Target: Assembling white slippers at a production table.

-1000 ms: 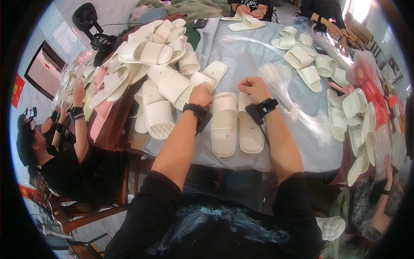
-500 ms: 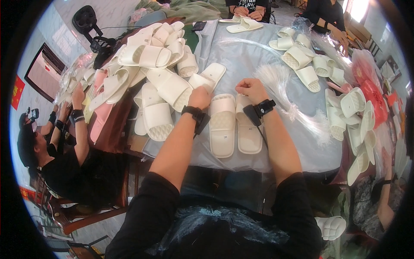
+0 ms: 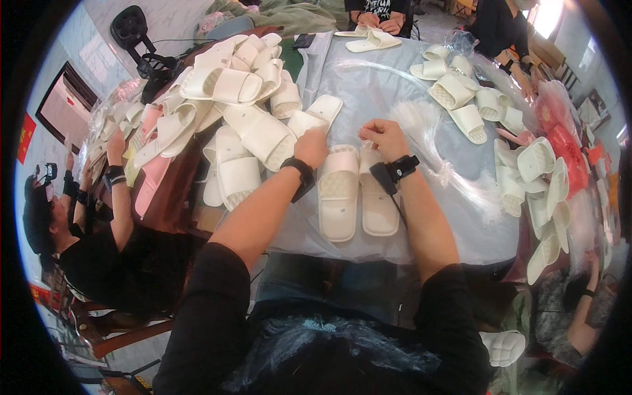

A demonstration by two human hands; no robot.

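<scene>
A pair of cream slippers lies side by side before me, toes pointing away: the left slipper [image 3: 338,209] and the right slipper [image 3: 380,214]. My left hand [image 3: 311,146] is curled closed just beyond the left slipper's upper left edge, beside another cream slipper [image 3: 329,107]. Whatever its fingers hold is hidden. Over the far end of the right slipper, my right hand [image 3: 386,138] has thumb and fingertips pinched together. Anything in that pinch is too small to make out. To the right of this hand lies a bundle of thin clear plastic strands [image 3: 442,172], tied near its middle.
A big heap of cream slippers [image 3: 227,85] rises on the left, with pink slippers [image 3: 155,178] at its side. More slippers [image 3: 454,89] lie at the far right and along the right edge [image 3: 543,197]. Grey sheeting [image 3: 368,79] covers the table. Co-workers sit left, right and opposite.
My left hand has moved slightly right, toward the pair, and its elbow has swung outward to the left. The right hand stays nearly in place. The pair has barely shifted.
</scene>
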